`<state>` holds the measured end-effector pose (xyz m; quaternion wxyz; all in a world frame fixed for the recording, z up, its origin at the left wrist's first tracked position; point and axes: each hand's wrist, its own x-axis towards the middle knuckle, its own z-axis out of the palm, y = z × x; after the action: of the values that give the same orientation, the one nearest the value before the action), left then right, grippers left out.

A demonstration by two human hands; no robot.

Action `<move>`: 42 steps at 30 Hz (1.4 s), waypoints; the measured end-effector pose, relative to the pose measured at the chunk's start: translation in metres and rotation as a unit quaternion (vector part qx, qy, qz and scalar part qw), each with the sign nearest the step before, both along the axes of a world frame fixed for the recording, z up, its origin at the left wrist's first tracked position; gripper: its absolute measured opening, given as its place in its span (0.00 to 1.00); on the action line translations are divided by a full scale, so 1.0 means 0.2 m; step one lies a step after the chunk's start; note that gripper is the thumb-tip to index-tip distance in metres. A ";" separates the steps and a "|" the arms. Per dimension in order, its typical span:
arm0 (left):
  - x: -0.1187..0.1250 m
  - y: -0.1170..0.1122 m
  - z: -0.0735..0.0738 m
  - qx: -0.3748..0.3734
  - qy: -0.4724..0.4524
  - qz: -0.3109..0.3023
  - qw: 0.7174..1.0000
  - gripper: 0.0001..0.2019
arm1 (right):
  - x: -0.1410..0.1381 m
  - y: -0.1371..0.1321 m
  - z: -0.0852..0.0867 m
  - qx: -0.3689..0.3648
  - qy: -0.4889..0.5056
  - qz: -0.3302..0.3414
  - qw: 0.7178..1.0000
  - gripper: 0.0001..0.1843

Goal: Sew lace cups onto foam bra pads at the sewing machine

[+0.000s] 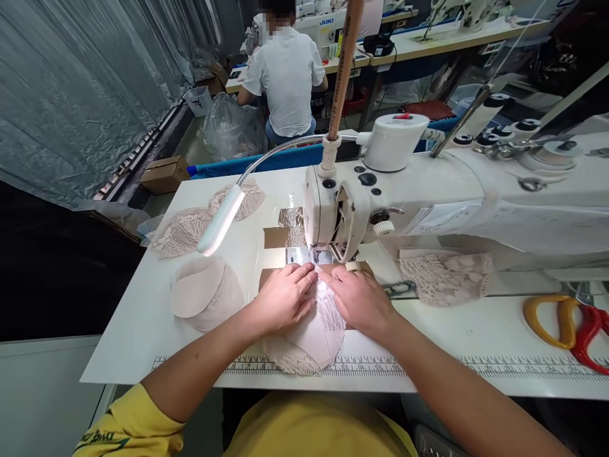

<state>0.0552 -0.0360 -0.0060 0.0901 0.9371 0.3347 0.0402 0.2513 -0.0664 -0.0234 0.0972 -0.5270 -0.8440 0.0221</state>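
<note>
Lace cup (311,339) sits near-centre on the surface (143,343), pinned under both palms. Left hand (284,297) and right hand (360,299), each grip spread flat, pinching nothing, fingertips side by side just this side of the needle (314,256); cup's long axis runs near-to-far toward it.

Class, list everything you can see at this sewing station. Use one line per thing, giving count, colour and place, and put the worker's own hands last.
sewing machine: one, white, middle to right of the table
lamp: one, white, on a bendy neck left of the needle
lace cup piece: one, pale pink, under the needle
foam cups: small stack, beige, left of the hands
left lace heap: one, beige, far left
right lace heap: one, beige, under the machine arm
scissors: two pairs, yellow-handled and red-handled, right edge
table: one, white
co-worker: one, white shirt, seated at back
left hand: flat on the piece
right hand: flat on the piece
</note>
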 end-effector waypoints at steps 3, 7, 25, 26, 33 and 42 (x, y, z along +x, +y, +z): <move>-0.01 0.05 0.01 0.001 0.036 -0.003 0.999 0.26 | -0.01 0.01 0.01 -0.004 -0.003 -0.009 1.000 0.22; -0.03 0.12 0.01 0.000 0.055 -0.037 0.998 0.27 | -0.03 0.01 0.01 -0.007 -0.008 -0.035 0.999 0.21; -0.09 0.10 0.05 0.018 -0.034 -0.056 0.998 0.16 | 0.02 0.00 -0.01 -0.038 0.055 -0.048 0.997 0.22; -0.08 0.07 0.04 0.017 -0.039 -0.046 0.998 0.13 | 0.03 0.00 -0.01 -0.046 0.069 -0.047 0.995 0.21; -0.06 0.00 0.00 0.038 -0.067 0.005 0.997 0.12 | 0.06 -0.04 0.06 -0.070 0.142 -0.001 0.987 0.17; -0.11 0.02 0.01 -0.035 -0.132 0.031 0.990 0.08 | 0.01 -0.15 0.09 -0.084 0.046 0.058 0.994 0.17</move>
<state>0.0336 -0.0324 -0.0035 0.1647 0.9092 0.3497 0.1550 0.2541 -0.0962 -0.0045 0.0895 -0.4816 -0.8632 0.1226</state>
